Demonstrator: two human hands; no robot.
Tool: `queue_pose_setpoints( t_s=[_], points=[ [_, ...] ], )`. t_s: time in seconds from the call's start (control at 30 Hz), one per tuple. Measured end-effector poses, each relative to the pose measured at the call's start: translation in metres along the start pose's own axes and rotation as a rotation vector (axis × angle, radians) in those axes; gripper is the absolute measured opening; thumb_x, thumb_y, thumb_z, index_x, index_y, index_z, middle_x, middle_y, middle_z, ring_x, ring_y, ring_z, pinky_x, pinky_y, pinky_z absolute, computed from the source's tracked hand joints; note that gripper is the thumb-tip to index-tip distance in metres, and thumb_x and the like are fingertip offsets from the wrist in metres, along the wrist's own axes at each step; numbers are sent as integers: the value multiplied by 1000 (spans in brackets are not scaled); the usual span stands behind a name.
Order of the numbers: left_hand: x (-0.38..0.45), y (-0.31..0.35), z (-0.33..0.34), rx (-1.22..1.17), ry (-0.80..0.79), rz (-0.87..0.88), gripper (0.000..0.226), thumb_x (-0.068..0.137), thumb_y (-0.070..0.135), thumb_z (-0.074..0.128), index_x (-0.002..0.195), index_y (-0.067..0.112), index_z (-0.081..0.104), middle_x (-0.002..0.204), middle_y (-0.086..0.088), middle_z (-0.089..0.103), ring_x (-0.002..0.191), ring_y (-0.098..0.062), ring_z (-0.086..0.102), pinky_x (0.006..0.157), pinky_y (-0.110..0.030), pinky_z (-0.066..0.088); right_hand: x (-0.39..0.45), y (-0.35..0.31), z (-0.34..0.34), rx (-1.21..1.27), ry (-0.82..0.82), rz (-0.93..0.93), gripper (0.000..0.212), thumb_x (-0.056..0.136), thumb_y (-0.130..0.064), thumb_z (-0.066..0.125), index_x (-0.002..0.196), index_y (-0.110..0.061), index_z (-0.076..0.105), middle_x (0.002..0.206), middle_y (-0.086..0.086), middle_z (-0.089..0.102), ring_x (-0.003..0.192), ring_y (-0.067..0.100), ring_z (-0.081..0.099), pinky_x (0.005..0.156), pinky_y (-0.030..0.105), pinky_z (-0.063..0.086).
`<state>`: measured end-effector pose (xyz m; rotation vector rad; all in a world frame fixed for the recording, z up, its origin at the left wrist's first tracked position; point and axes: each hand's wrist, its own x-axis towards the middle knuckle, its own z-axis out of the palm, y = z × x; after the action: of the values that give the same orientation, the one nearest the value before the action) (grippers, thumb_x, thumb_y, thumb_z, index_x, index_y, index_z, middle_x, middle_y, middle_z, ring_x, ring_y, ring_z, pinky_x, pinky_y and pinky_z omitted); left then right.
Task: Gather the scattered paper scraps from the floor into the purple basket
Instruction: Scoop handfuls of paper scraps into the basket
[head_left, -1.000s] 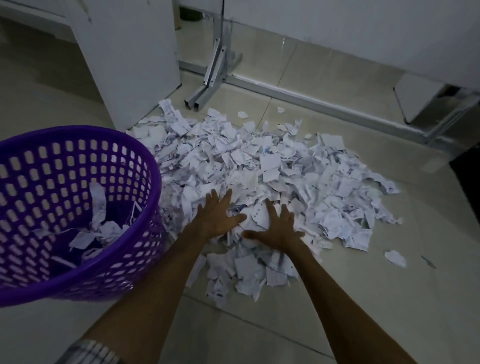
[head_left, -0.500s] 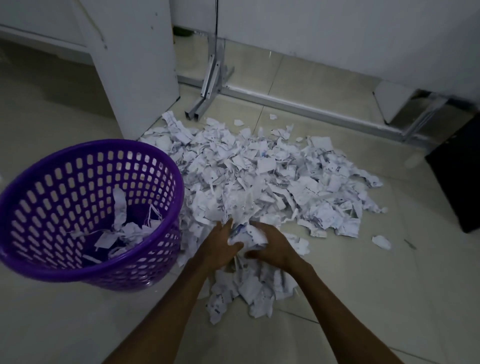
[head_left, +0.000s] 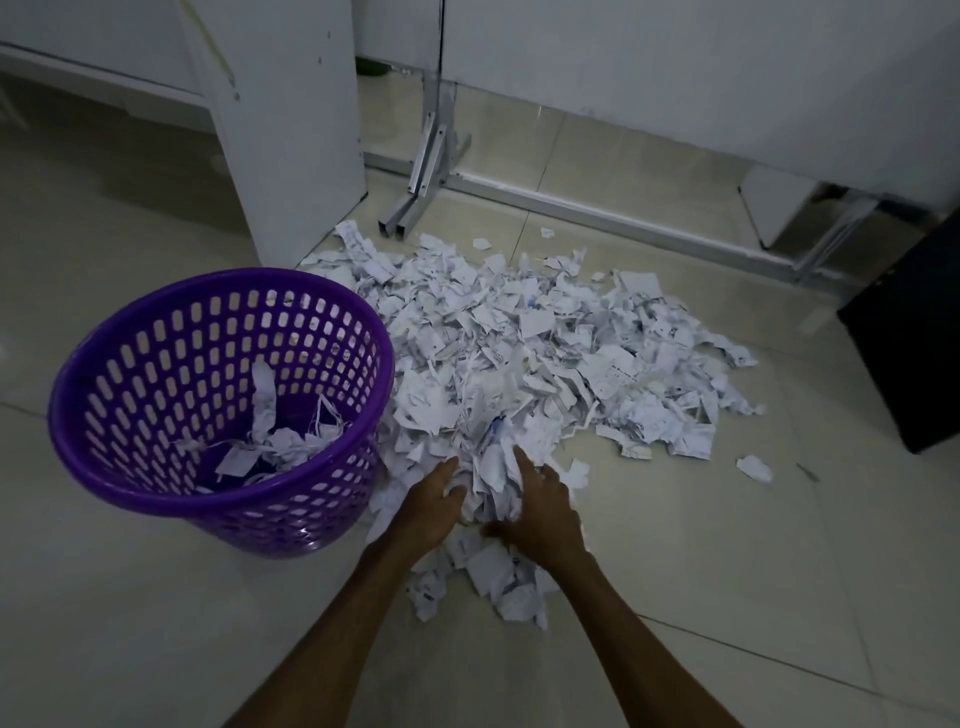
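Squeezing a wad of paper scraps (head_left: 491, 480) between them, your 2 hands meet at the near edge of the heap. Your left hand (head_left: 431, 506) cups the wad from the 9 o'clock side, fingers curled into the paper; your right hand (head_left: 543, 512) presses in from 3 o'clock, its fingers curled over the top of the same bundle. Whether the wad has cleared the floor, you cannot tell from here.

The main pile of scraps (head_left: 545, 353) spreads across the tiled floor (head_left: 130, 597) from your hands toward 12 and 2 o'clock, reaching the foot of the white panel (head_left: 291, 130) and the metal frame (head_left: 421, 171). A smaller clump (head_left: 498, 577) lies just under your wrists, toward 6 o'clock. 1 stray scrap (head_left: 754, 466) sits apart at 3 o'clock, near the dark box (head_left: 914, 338).

The purple basket (head_left: 104, 415) stands upright at 9 o'clock from your hands, just beside the pile, its far wall touching the scraps. Inside, a shallow layer of shreds (head_left: 275, 441) covers part of the bottom, with 1 long strip standing against the inner wall.
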<state>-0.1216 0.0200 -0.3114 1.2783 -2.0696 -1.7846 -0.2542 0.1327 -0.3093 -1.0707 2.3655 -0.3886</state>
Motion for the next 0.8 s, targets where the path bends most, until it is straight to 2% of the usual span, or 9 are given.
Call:
queue_pose_setpoints(
  t_s=[0.13,0.23,0.3,0.37,0.47,0.5,0.57,0.63,0.8],
  points=[
    [-1,2,2,-26,21,34,58,93,17,59,147,18,39,143,2,49,127,-16,50,102,-23,42,-1,-11,1,120,119,-100,67,93,-24,63,152,-22,30,143,12,46,129,29,45,101,40,42],
    [-1,11,4,-121,79,59,48,93,10,58,140,12,48,116,-2,63,91,-6,62,71,-10,49,-3,-17,-3,230,155,-90,46,94,-3,57,139,-8,50,126,20,60,115,33,57,95,34,44],
    [-1,21,5,-190,114,70,41,93,9,58,133,13,52,117,-7,64,94,-13,62,76,-19,53,-5,-16,-7,334,246,-89,38,95,2,57,132,6,53,125,25,60,117,35,58,98,33,41],
    [-4,37,5,-240,116,76,38,94,13,59,132,15,53,126,-8,59,108,-20,60,88,-33,54,-10,-13,-18,395,331,-132,38,93,-5,62,129,5,57,124,20,64,115,29,60,96,31,44],
    [-8,63,2,-245,133,107,38,95,14,58,132,19,53,124,-2,56,90,-3,59,71,-16,51,-17,-14,-45,478,373,-162,46,90,-17,71,132,-6,58,124,9,65,114,21,60,89,19,45],
    [-9,72,1,-243,138,120,37,95,14,58,131,20,53,123,-1,57,85,1,57,70,-15,50,-19,-16,-53,510,383,-177,48,89,-22,72,133,-9,57,125,4,64,114,17,59,88,11,43],
    [-12,90,-2,-248,137,136,37,95,16,59,130,20,54,127,-2,56,95,-5,58,84,-27,53,-24,-22,-70,563,403,-219,53,89,-28,72,136,-14,54,123,-6,61,113,6,56,84,-2,37],
    [-17,107,-6,-289,120,117,41,94,17,60,134,20,50,131,-5,55,108,-17,59,95,-39,52,-26,-29,-86,575,432,-241,54,90,-26,72,139,-15,52,124,-8,58,113,2,51,83,-7,32],
    [-31,140,-19,-326,98,112,65,92,23,62,149,25,31,128,1,50,113,-24,59,98,-42,50,-31,-45,-120,652,490,-225,54,91,-24,70,140,-13,50,130,-2,59,113,5,51,74,-10,32]
  ],
)
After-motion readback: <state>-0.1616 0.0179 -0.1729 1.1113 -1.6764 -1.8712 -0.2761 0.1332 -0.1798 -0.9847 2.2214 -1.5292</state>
